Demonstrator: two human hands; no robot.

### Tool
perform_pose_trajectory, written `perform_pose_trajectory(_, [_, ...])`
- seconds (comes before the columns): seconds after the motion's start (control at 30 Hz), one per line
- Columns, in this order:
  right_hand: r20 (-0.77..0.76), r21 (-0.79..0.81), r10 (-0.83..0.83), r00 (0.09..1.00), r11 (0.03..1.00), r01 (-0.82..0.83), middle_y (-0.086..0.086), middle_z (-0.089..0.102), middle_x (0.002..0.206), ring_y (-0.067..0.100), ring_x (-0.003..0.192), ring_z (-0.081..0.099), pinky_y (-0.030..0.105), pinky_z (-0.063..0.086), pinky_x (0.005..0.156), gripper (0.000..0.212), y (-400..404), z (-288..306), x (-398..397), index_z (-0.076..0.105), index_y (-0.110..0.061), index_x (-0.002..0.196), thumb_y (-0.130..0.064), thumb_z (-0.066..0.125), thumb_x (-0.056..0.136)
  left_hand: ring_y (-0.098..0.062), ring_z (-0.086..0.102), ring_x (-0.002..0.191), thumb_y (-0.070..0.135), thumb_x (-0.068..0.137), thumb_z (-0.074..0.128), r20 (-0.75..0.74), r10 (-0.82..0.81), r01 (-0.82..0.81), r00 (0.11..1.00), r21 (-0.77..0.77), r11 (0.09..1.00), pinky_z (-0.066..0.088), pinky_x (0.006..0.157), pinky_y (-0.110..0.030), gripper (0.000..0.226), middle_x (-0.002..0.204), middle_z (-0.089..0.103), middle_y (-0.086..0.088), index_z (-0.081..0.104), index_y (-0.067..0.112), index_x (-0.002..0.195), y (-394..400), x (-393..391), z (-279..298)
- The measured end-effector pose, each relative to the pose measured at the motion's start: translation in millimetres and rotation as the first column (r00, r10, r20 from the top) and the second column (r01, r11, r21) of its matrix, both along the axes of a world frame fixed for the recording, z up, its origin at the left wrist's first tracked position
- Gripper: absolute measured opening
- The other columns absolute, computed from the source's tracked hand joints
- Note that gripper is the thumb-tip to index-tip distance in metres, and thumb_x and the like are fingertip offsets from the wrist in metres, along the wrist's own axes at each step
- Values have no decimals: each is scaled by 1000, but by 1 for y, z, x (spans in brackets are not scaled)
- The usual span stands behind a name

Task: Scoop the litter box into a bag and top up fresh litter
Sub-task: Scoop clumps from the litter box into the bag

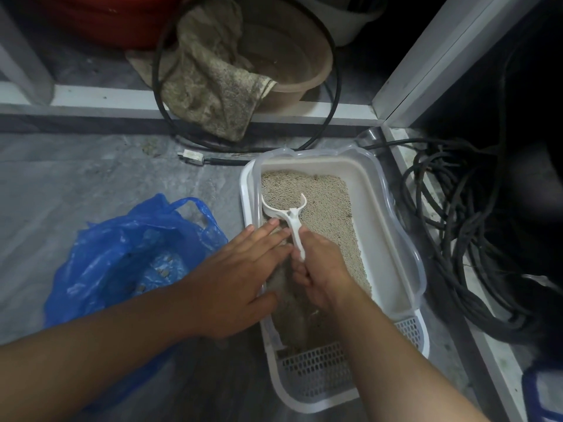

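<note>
A white litter box [382, 226] stands on the grey floor, part filled with beige litter [320, 205], with a perforated step at its near end. My right hand [320, 269] grips the handle of a white scoop [285, 208], whose head lies in the litter at the box's left side. My left hand [237, 275] rests with straight fingers on the box's left rim, fingertips near the scoop's handle. An open blue plastic bag [131, 254] sits on the floor left of the box, with a few clumps inside.
A brown basin [304, 71] with a dirty cloth [210, 83] draped over it stands behind a white frame bar. A black cable loop [332, 95] lies around the basin. Tangled black cables [463, 239] pile up right of the box.
</note>
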State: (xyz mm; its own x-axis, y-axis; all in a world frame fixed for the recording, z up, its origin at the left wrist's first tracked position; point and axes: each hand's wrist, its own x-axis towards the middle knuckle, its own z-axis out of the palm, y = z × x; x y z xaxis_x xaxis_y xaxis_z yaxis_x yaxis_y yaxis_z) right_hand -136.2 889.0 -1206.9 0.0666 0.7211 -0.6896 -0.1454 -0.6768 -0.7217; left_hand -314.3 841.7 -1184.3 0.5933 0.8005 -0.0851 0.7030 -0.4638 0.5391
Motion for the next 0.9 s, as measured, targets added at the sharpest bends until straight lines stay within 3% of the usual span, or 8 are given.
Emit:
perform_pose_trajectory(0.17, [17,59,42,999,997,-43,2,48,59,11,40,34,21,21,38,36,-9,6,1,56,3,114,-31,49,104,-2,-27,150,44,97,46,-11,0,0,1000,-20,1000,-15,123,-27,76,170,-6,9,11,28,162,0,-1,1])
perform_pose_trajectory(0.3, [23,80,75,997,994,-77,1,49,61,9,40,36,19,23,38,22,-20,16,4,62,-14,105,-31,49,104,0,-30,148,45,98,43,-11,-8,8,1000,-30,1000,-16,122,-27,76,170,-10,9,9,26,163,1,-2,3])
perform_pose_trajectory(0.4, [39,69,32,999,997,-35,2,48,62,10,41,35,17,23,38,20,-32,24,11,61,-18,92,-30,50,104,0,-31,148,46,99,43,-28,-13,12,1000,-35,999,-16,123,-28,75,169,-14,10,8,26,163,0,-2,4])
perform_pose_trajectory(0.67, [71,52,-99,993,994,95,2,50,63,9,40,36,16,23,37,18,-74,41,34,62,-18,97,-33,53,102,-3,-30,149,46,99,43,-47,-7,5,999,-38,999,-14,123,-30,75,168,-14,13,5,30,162,0,2,5])
perform_pose_trajectory(0.77, [85,63,-113,990,992,108,2,50,64,12,43,36,18,27,38,20,-91,43,40,61,-23,89,-36,52,102,-4,-27,151,45,98,44,-55,-4,2,998,-26,1000,-17,120,-28,75,169,-11,10,8,27,162,0,4,5])
perform_pose_trajectory(0.9, [110,105,-139,984,986,127,10,55,73,17,55,49,23,38,47,27,-112,44,41,62,-8,95,-31,51,102,-5,-24,152,44,97,43,-60,2,-4,998,-31,1000,-18,117,-25,75,170,-7,10,10,26,162,0,6,7])
